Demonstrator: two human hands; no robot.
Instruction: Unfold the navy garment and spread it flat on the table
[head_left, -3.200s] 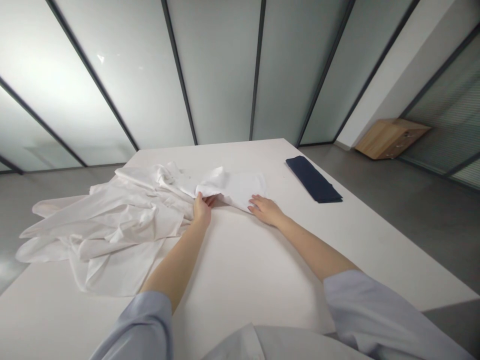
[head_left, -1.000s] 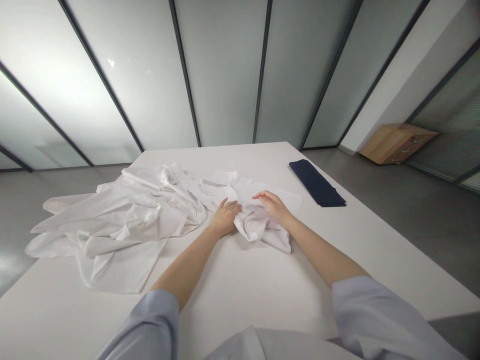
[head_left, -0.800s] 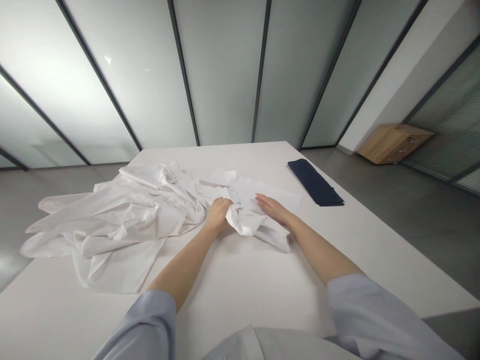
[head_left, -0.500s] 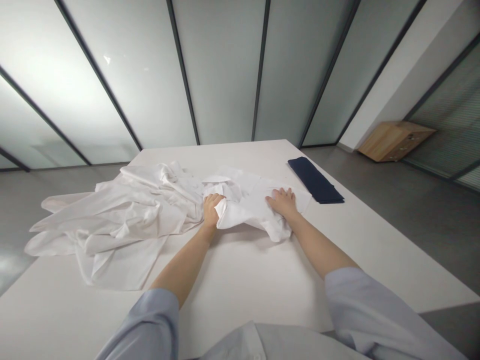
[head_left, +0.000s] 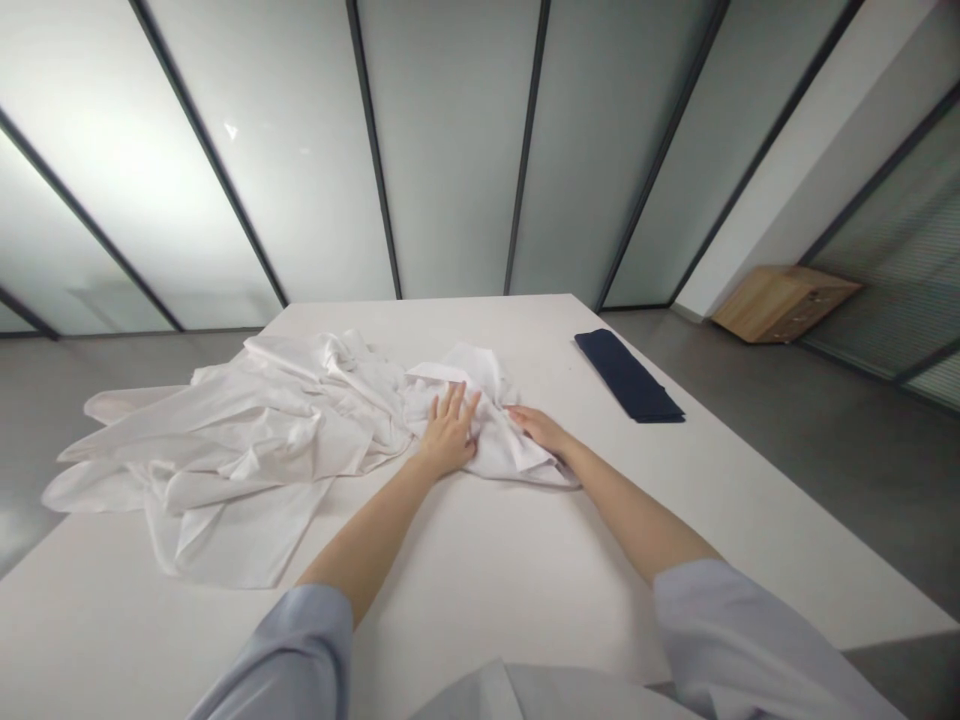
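A small white cloth (head_left: 491, 440), folded over on itself, lies on the white table (head_left: 525, 570) in front of me. My left hand (head_left: 448, 435) rests flat on its left part with the fingers spread. My right hand (head_left: 538, 428) lies on the cloth's right edge, fingers pointing left; its fingertips seem tucked at a fold. A large heap of rumpled white cloth (head_left: 225, 440) spreads to the left and touches the small cloth.
A folded dark blue cloth (head_left: 628, 376) lies near the table's right edge. The heap hangs over the table's left edge. Frosted glass walls stand behind the table. A wooden cabinet (head_left: 784, 300) sits on the grey floor at the right.
The small cloth has been folded in from the right into a smaller bundle. My left hand opened from a grip and now lies flat. My right hand moved left.
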